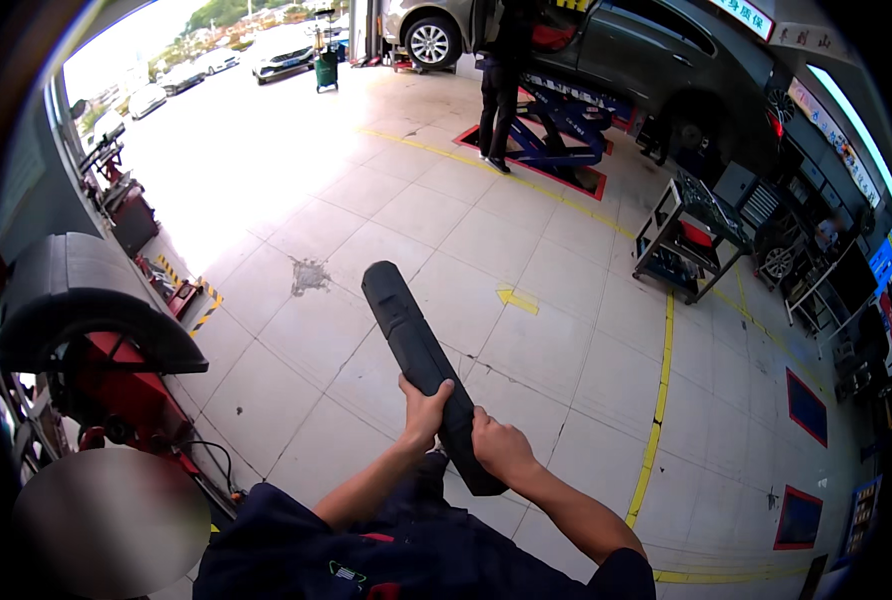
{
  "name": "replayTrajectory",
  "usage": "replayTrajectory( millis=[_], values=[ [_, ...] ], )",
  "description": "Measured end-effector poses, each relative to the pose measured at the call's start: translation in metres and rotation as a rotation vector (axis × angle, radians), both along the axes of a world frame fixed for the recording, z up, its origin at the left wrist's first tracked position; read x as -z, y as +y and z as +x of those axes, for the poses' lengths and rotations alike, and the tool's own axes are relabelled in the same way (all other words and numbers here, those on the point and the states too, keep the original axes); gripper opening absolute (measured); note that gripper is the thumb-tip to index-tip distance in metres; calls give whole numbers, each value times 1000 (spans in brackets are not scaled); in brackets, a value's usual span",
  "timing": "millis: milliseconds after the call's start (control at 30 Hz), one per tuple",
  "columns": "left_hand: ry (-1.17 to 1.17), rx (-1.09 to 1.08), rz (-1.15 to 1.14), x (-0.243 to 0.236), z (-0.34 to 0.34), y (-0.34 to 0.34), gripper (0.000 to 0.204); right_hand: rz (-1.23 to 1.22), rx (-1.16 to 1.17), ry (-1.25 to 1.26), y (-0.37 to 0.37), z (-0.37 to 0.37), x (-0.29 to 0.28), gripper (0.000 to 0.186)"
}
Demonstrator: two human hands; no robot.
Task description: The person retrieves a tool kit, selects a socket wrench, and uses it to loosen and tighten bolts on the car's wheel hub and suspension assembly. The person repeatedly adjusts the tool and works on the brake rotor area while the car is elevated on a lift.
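A long, narrow black hard case (411,335) is held out in front of my body, slanting from upper left to lower right. Around its left side, near the middle, my left hand (425,412) is closed, the thumb lying on top. My right hand (502,445) grips the right edge closer to the lower end, fingers curled in. The case looks closed, and whatever is inside it is hidden.
To my left stands a red machine with a black curved hood (76,290). A tool cart (691,235) is at the right. Farther off, a person (501,90) stands beside a grey car (636,50) above a blue scissor lift (566,130). Yellow lines (656,420) mark the tiled floor.
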State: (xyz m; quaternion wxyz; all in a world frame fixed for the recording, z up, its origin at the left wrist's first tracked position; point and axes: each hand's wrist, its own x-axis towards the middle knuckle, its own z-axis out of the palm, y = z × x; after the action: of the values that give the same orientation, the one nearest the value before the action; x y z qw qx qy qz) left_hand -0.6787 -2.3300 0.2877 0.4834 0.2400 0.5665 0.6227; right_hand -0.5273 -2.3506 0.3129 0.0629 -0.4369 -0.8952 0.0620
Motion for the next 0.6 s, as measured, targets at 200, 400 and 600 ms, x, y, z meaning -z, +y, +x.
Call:
replayTrajectory(
  millis=[200,400,600],
  values=[
    [-347,160,107,19,99,186,72,-248,221,220,173,87,-45,66],
    [-537,526,193,-30,225,351,65,-117,435,319,298,202,-112,55],
    [-596,818,195,-49,367,504,70,137,570,308,415,320,-126,51]
  ],
)
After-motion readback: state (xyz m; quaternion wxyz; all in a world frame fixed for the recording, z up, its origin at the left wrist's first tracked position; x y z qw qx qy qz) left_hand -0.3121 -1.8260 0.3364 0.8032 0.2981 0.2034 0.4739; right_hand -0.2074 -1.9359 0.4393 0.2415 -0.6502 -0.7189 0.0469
